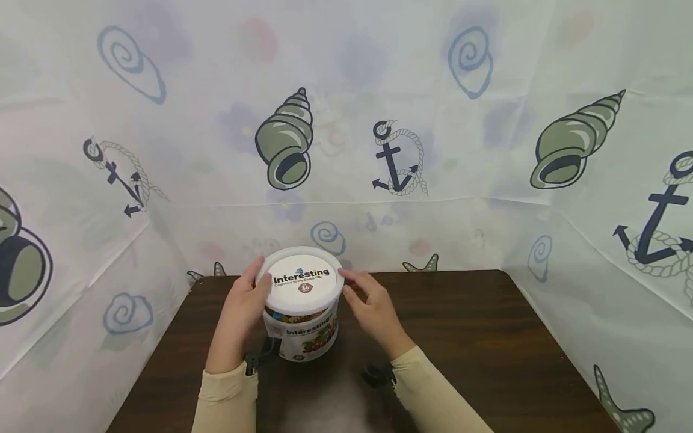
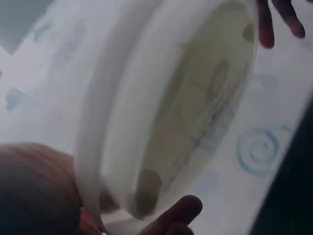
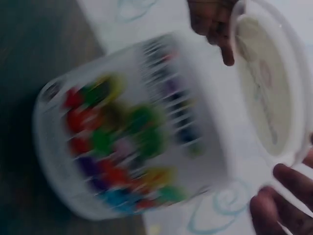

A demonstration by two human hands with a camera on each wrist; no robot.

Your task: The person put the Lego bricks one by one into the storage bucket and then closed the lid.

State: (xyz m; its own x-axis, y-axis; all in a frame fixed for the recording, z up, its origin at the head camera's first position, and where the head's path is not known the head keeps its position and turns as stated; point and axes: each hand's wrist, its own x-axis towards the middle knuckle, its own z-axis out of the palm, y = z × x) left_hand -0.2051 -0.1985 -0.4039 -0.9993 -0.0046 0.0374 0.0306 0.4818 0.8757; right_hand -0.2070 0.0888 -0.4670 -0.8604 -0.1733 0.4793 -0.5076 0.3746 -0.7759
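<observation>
A round white lid [image 1: 295,264], printed "Interesting", is raised just above a white tub [image 1: 303,341] with fruit pictures on its side. Colourful contents show through the gap under the front rim. My left hand [image 1: 243,310] grips the lid's left edge, thumb on top. At the opposite edge, my right hand [image 1: 375,305] holds the rim between thumb and fingers. From the left wrist, the lid's translucent underside [image 2: 195,107] fills much of the picture. In the right wrist view, the tub [image 3: 132,132] is blurred and stands apart from the lid [image 3: 266,83].
The tub stands on a dark brown wooden table [image 1: 460,337]. White cloth [image 1: 346,72] printed with shells and anchors hangs behind and along both sides. Dark wrist straps [image 1: 265,355] with cameras sit below the hands.
</observation>
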